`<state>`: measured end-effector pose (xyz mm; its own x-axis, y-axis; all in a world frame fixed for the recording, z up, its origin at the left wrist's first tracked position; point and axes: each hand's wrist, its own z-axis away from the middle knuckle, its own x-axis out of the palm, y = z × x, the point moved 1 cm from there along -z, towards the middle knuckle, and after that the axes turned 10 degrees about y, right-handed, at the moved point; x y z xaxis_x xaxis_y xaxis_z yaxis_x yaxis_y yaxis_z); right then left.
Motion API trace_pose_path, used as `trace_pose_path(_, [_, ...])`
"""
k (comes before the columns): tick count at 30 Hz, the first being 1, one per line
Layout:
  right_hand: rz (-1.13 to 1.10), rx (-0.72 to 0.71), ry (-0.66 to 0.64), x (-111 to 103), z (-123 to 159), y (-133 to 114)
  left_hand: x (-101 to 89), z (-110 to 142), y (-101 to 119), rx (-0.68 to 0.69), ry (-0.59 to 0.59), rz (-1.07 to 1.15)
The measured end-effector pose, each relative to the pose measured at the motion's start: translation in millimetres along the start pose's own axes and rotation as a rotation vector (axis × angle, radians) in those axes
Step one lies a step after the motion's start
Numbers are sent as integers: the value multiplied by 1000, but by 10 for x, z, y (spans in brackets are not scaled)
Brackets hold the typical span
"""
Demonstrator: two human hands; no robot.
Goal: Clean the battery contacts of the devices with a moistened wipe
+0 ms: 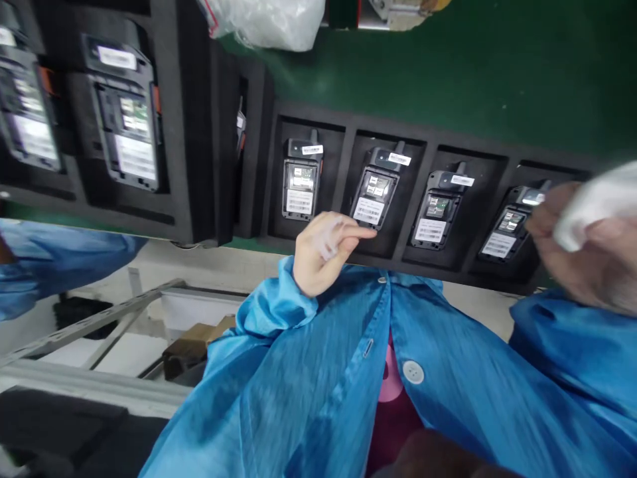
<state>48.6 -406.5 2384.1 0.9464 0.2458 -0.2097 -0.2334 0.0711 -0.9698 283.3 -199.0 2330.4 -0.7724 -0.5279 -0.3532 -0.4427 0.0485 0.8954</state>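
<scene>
The second device in the row of four lies in its own pocket of the black foam tray, near the front edge of the green surface, long axis running from that edge toward the back, labels upward. The left hand is nearer: it sits just in front of the device, fingers curled with thumb and forefinger pinched together and touching or just short of its near end; whether anything lies between them is unclear. The right hand, blurred and cut by the frame edge, is closed around a white cloth above the fourth device, partly hiding it. A blue sleeve crosses the left edge.
</scene>
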Motion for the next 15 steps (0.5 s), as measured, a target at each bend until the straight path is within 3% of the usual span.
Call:
trace_pose_path(3, [-116,45,-163,457,52,-101,3,-45,-93,216,-81,-317])
trace_pose_path(7, [-24,141,-247,853,105,-91,60,-7,-174,280,-192,-485])
trace_pose_path(10, [-82,252,-334,992,106,-33,76,40,-201,278,-176,-451])
trace_pose_path(15, [-189,435,-440,1035,114,36,101,87,-226,272,-191,-319])
